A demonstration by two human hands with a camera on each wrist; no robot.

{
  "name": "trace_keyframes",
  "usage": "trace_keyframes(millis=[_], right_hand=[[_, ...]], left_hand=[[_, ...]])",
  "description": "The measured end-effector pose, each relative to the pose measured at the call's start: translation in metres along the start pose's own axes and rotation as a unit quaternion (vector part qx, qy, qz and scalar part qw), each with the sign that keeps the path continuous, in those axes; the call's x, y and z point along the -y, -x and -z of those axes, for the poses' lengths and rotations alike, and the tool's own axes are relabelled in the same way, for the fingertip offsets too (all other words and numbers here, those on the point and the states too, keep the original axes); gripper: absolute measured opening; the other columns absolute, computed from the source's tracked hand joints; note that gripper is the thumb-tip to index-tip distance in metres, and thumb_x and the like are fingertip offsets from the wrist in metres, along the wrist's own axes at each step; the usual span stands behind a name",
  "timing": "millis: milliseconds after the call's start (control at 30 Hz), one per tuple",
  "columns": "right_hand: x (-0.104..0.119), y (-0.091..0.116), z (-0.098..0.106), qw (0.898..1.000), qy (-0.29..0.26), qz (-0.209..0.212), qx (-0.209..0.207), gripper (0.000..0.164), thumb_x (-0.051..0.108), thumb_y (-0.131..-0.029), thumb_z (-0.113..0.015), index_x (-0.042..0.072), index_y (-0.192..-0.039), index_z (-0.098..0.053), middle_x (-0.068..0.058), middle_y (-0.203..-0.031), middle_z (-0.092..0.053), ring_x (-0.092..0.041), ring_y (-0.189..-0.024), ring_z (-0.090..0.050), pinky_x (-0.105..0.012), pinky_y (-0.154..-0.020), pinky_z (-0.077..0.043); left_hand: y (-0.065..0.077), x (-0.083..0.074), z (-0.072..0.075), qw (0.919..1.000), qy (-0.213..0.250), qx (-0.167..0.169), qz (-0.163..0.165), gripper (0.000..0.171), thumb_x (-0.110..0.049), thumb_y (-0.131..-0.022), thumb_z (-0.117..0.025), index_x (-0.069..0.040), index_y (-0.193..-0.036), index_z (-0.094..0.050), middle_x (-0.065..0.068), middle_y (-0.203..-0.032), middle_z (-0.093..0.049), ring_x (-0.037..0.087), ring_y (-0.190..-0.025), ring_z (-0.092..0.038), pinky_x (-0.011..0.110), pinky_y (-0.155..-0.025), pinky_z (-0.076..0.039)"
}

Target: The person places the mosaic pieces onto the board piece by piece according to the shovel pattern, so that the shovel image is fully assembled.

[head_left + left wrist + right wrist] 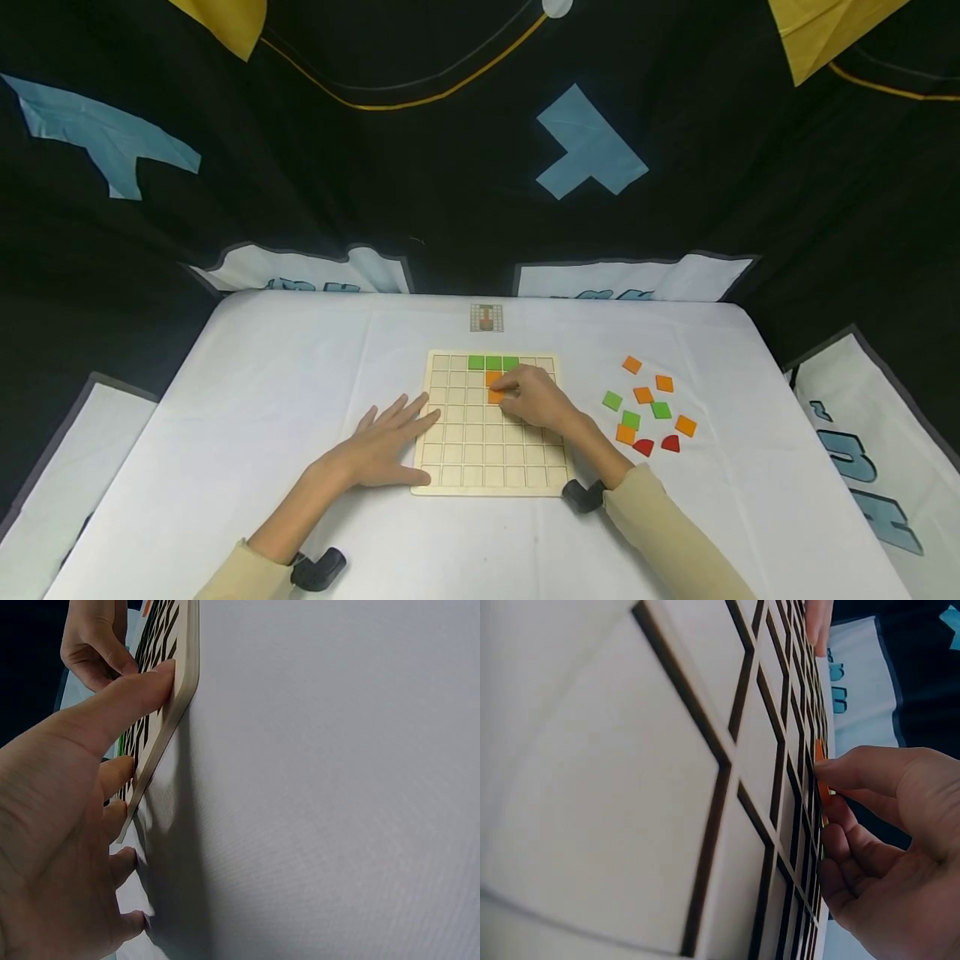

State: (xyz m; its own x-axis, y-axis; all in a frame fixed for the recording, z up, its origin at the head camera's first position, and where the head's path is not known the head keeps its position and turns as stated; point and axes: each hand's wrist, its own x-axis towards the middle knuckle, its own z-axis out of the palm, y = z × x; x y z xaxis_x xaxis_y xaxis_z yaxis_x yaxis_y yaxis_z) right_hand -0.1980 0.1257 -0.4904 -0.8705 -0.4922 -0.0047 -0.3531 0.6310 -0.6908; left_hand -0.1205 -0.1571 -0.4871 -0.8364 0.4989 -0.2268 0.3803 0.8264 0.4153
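A wooden grid board lies on the white table. Three green tiles fill cells in its far row, with orange tiles in the column below the middle one. My right hand reaches over the board from the right. In the right wrist view, its thumb and forefinger pinch an orange tile at the grid; the fingers partly cover it. My left hand lies with fingers spread at the board's left side, the thumb and some fingertips touching the board's edge.
Loose orange tiles, green tiles and two red rounded pieces lie scattered right of the board. A small printed pattern card is behind the board. Black patterned cloth hangs beyond the table.
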Motion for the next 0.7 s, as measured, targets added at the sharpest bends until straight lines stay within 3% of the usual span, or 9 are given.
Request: trace_keyframes(millis=[333,700], right_hand=[[0.0009,-0.0030,-0.0010,0.999,0.015,0.025,-0.013,0.028,0.000,-0.082,-0.074,0.005,-0.110,-0.077,-0.006,-0.112,-0.071,-0.025,-0.110,-0.063,-0.039,-0.094,-0.052],[-0.0014,-0.0014,-0.0026,1.000,0.007,0.016,-0.019,0.027,0.003,-0.082,-0.077,0.007,-0.110,-0.078,-0.005,-0.111,-0.072,-0.023,-0.112,-0.062,-0.038,-0.098,-0.049]], left_hand=[[0.0006,-0.0003,0.0020,1.0000,-0.001,0.001,-0.001,0.093,-0.059,-0.081,-0.073,-0.015,-0.155,-0.038,0.011,-0.165,-0.016,0.041,-0.149,-0.011,0.070,-0.112,-0.007],[0.0015,-0.0007,0.0007,1.0000,0.008,0.000,0.002,0.093,-0.058,-0.081,-0.074,-0.015,-0.155,-0.038,0.011,-0.165,-0.016,0.040,-0.149,-0.011,0.070,-0.113,-0.006]])
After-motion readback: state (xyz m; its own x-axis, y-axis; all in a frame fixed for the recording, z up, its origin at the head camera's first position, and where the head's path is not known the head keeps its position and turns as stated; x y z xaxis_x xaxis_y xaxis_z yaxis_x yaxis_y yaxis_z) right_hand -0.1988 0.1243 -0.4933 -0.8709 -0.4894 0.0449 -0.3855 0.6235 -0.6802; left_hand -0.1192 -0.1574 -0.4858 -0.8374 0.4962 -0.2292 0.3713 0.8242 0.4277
